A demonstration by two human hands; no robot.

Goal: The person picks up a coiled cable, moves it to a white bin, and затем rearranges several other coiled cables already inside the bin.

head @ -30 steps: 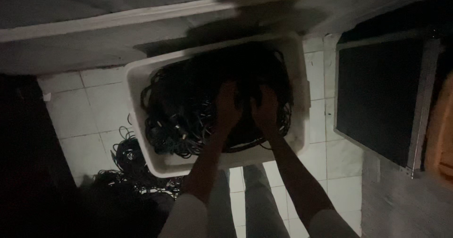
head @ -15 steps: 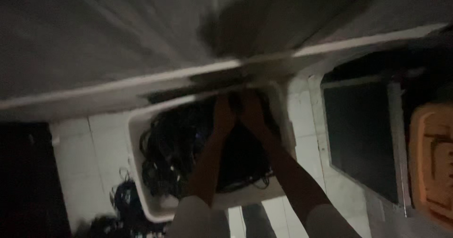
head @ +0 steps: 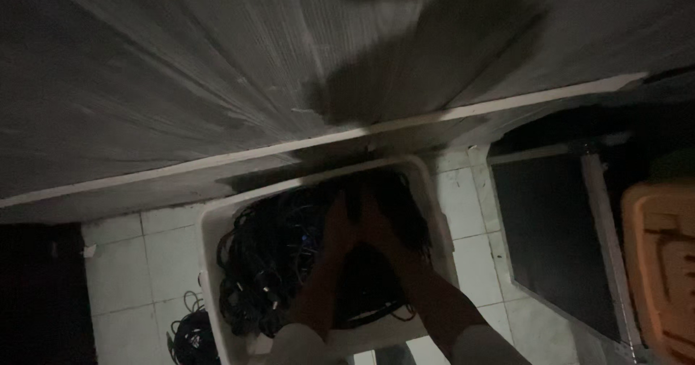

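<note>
Centre of frame: left hand [head: 339, 229] and right hand [head: 378, 225] side by side, reaching into black cables [head: 271, 264] piled in white tub [head: 211, 264] on tiled floor [head: 119, 271]; too dark to tell grip. Orange crate [head: 662, 256] at right edge.

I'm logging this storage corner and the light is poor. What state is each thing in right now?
White tub: open, no lid, on the tiled floor, partly under the tabletop edge.
Black cables: tangled, filling the tub.
Left hand: in the tub, on the cables; grip unclear.
Right hand: beside it, likewise.
Loose cable coil: on the floor, outside the tub.
</note>
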